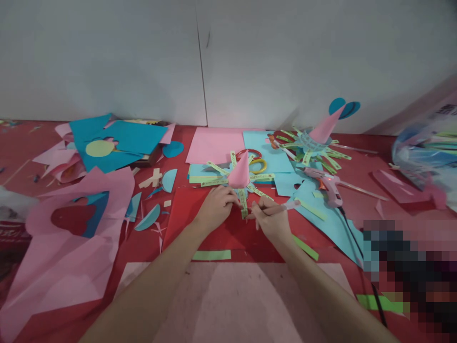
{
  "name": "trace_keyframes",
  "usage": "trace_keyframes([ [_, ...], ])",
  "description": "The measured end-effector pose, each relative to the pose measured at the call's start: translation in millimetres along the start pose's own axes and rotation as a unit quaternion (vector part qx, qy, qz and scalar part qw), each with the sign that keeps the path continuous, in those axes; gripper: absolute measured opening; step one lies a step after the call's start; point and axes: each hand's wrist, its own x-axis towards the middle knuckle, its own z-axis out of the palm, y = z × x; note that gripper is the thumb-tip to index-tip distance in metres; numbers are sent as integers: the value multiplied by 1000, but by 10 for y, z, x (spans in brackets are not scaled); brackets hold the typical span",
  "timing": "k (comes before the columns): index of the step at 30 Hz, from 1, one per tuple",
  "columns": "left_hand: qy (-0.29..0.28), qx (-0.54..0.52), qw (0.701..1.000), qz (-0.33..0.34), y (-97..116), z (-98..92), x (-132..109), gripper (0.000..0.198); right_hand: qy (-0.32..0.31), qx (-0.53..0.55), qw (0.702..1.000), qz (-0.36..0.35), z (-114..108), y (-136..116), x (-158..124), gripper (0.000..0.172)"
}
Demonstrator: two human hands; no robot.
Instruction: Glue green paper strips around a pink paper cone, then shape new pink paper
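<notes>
A paper craft with a pink paper cone [240, 172] and several pale green strips fanning out around it lies on a red sheet [189, 214]. My left hand [218, 206] is closed at its near side, fingers bent against the base of a strip [243, 202] that points toward me. My right hand [272, 220] grips a whitish marker [280, 207], its tip close to that strip's end. Whether the tip touches the paper is hard to see. Small patterns mark the strips. Behind the cone show the red and yellow handles of scissors [259, 166].
A second cone craft [324, 128] with blue discs stands at the back right. Nearby lies a pink glue gun [330, 188] with a black cord. Pink scraps [71, 267] and blue sheets [132, 138] cover the left; a plastic bag [421, 143] is far right.
</notes>
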Motion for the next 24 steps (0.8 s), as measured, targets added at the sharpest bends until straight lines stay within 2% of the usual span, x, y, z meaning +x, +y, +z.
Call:
trace_keyframes([
  [24, 3, -2, 1000, 2, 7, -12, 1, 37, 35, 22, 999, -7, 15, 38, 19, 31],
])
